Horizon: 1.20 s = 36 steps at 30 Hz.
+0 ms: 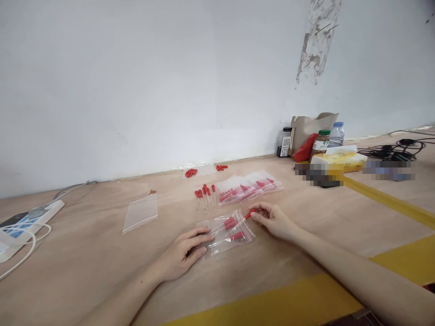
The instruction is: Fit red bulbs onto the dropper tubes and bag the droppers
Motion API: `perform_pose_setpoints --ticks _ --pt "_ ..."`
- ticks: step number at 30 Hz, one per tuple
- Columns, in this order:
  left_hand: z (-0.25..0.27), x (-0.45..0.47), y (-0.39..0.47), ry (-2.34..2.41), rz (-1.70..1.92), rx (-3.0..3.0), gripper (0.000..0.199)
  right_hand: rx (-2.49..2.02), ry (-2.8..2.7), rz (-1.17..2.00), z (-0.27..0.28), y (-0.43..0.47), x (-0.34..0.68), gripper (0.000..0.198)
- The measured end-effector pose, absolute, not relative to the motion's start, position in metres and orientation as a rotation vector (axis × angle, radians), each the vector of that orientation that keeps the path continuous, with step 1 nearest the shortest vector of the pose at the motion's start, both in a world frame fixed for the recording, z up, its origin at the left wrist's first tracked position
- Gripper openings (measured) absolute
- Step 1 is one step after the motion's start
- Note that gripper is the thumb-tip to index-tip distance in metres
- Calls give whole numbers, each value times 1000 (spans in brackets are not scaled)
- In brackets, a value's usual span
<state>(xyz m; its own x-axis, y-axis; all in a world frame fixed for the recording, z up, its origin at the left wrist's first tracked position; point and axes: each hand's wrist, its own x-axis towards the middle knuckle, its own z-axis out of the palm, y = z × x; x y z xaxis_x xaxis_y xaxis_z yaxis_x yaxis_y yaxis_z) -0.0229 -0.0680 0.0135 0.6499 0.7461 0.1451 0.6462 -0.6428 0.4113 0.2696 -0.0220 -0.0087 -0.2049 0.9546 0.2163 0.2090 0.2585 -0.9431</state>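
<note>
My right hand [271, 218] pinches the red rubber bulb of a glass dropper [247, 215], whose tube reaches into the mouth of a clear zip bag [217, 248]. Inside the bag lie several more droppers with red bulbs [237, 236]. At the bag's left end, my left hand [186, 250] rests with fingers stretched out and apart, their tips on the plastic. Behind the bag is a small group of loose red-bulbed droppers [205, 190]. Beside them several filled zip bags [249, 186] overlap in a row.
An unfilled zip bag [141, 213] lies to the left. Loose red bulbs [190, 173] are near the wall. Right of them stand bottles, a jar [320, 144], a beige bag [309, 129] and a tissue pack [340, 160]. White cables [32, 244] are at far left, black cables [397, 151] far right.
</note>
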Motion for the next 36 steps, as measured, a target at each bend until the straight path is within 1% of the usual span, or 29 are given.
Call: perform_pose_setpoints --ticks 3,8,10,14,18,20,23,26,28,29,31,34,36 --pt "13 -23 -67 1095 442 2567 33 -1139 -1913 774 -7 -24 272 20" --pt "12 -22 -67 1075 463 2576 33 -1064 -2104 606 -6 -25 266 15" --pt "13 -22 -67 1064 474 2578 34 -1063 -2102 616 -7 -25 261 13" --pt "13 -22 -67 1079 465 2577 34 -1102 -2017 772 -10 -23 254 8" --pt "14 -23 -67 1085 473 2568 35 -983 -2036 958 -9 -24 255 15" --pt "14 -23 -68 1088 475 2563 35 -936 -2073 1004 -5 -25 258 20" --pt "14 -23 -68 1081 494 2567 33 -998 -2079 825 8 -23 262 19" --pt "12 -23 -68 1063 524 2584 30 -1107 -2028 546 29 -12 257 11" --pt "11 -23 -68 1058 537 2593 28 -1197 -2020 468 43 3 244 7" --pt "11 -23 -68 1053 538 2598 28 -1268 -2021 463 49 13 235 7" --pt "11 -23 -69 1040 540 2611 28 -1401 -1990 496 54 34 212 12" --pt "12 -22 -70 1020 539 2630 29 -1453 -1951 574 51 65 175 20" --pt "12 -22 -70 1015 537 2636 30 -1411 -1929 660 45 80 154 25"
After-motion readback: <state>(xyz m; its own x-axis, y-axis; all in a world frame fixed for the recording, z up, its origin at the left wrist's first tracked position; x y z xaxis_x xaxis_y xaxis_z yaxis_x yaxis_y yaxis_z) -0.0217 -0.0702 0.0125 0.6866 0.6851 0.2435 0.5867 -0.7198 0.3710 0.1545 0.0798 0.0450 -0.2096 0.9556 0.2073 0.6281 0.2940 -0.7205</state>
